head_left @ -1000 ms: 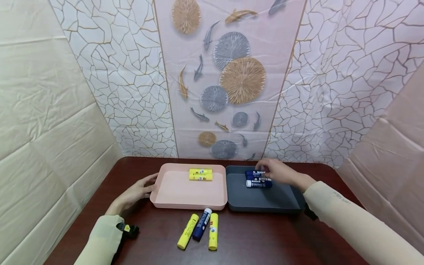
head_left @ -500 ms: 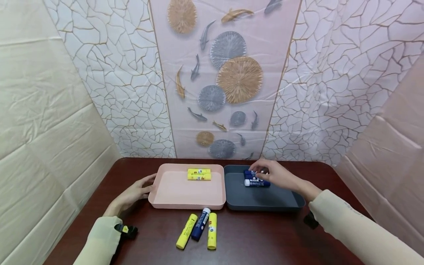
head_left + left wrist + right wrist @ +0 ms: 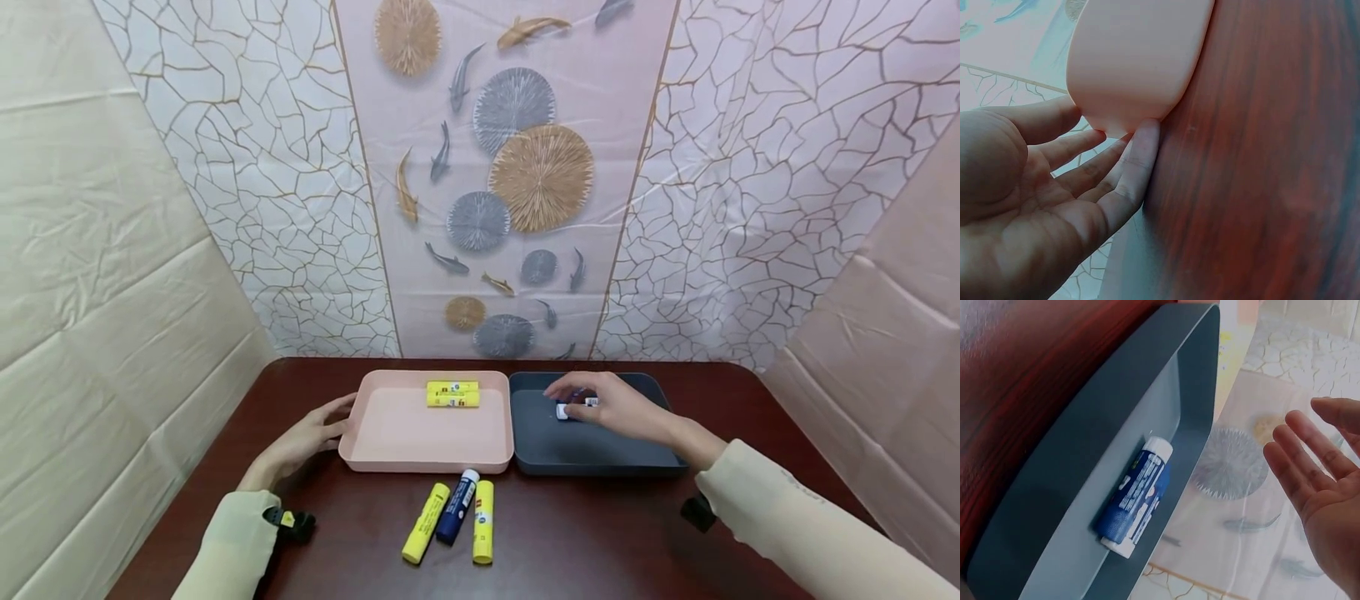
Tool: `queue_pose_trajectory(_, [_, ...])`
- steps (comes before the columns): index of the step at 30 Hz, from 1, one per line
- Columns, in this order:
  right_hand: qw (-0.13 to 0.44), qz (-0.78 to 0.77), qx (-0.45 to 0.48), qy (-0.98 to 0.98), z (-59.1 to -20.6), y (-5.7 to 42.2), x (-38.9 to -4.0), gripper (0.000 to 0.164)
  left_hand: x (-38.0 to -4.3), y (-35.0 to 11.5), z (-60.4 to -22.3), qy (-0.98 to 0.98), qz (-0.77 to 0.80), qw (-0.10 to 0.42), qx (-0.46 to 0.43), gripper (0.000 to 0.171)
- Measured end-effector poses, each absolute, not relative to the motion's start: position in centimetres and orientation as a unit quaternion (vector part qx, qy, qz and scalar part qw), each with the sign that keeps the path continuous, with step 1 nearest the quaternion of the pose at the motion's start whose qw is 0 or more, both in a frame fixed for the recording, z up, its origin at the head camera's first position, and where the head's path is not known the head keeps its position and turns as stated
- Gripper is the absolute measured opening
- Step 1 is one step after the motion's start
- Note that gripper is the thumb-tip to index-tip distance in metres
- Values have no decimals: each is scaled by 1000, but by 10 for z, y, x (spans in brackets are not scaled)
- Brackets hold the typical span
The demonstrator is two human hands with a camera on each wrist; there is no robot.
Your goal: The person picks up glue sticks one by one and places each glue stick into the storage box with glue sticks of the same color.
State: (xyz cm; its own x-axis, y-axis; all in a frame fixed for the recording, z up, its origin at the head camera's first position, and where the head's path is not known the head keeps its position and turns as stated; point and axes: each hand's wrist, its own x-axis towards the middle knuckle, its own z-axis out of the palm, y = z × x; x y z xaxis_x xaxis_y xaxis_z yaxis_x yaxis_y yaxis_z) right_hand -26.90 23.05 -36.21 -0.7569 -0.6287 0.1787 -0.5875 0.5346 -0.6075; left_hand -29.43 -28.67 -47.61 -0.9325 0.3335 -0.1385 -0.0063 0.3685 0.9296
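Observation:
My left hand (image 3: pixel 303 442) rests at the left end of the pink tray (image 3: pixel 405 432), its extended fingers and thumb touching the outer wall, as the left wrist view shows too. Over the dark grey tray (image 3: pixel 600 454) hovers my right hand (image 3: pixel 613 407), fingers loosely spread and holding nothing. Beneath it lie dark blue glue sticks (image 3: pixel 1132 499) with white ends, side by side; in the head view the hand covers most of them. Two yellow glue sticks (image 3: pixel 452 400) lie together at the back of the pink tray.
In front of the trays, on the dark red wooden table (image 3: pixel 585 542), lie a yellow glue stick (image 3: pixel 426 525), a blue glue stick (image 3: pixel 458 507) with a white cap, and another yellow stick (image 3: pixel 483 523). A patterned cloth (image 3: pixel 525 275) hangs behind the table.
My right hand has come away from the blue glue sticks and shifted slightly left and nearer, now hiding most of them. My left hand stays at the pink tray.

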Motion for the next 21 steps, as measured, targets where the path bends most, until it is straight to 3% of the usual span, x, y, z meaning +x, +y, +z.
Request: queue_pose_trajectory(21, [76,-353,-382,851,-372,199,-239,30,-295,-283,-475,811,557,159,88,64])
